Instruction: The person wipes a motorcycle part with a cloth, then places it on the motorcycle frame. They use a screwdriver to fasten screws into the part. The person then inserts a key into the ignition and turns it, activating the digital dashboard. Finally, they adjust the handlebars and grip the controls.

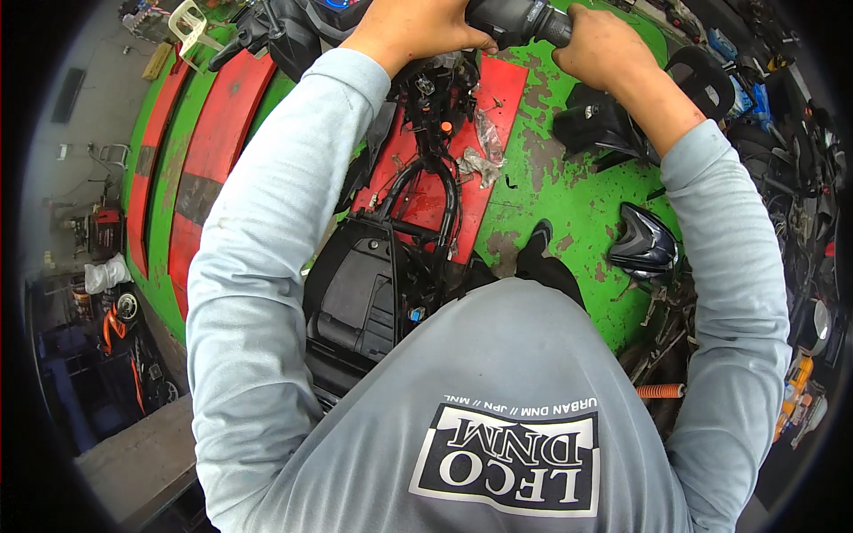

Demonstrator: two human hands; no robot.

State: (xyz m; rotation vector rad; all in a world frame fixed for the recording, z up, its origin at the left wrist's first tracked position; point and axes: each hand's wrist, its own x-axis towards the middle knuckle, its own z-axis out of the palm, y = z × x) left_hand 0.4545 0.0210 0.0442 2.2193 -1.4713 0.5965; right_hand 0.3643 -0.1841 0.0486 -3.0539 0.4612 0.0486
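Observation:
At the top edge, a black handlebar grip with its switch housing (514,19) lies between my hands, on a partly stripped scooter. My left hand (418,31) is against the housing's left side, thumb along it; its other fingers are partly cut off by the edge. My right hand (606,46) is closed round the outer end of the grip. Below, the scooter's bare tubular frame (450,209) shows, with loose wiring near the steering column (435,98). Closer to me sits a black plastic compartment (360,289). The dash (342,4) shows a blue glow.
The scooter stands over a red platform (506,84) on a worn green floor (533,178). Clear plastic wrap (484,160) lies there. Black body panels (644,240) rest to the right, near piled parts and an orange spring (660,391). A white chair (191,31) stands far left.

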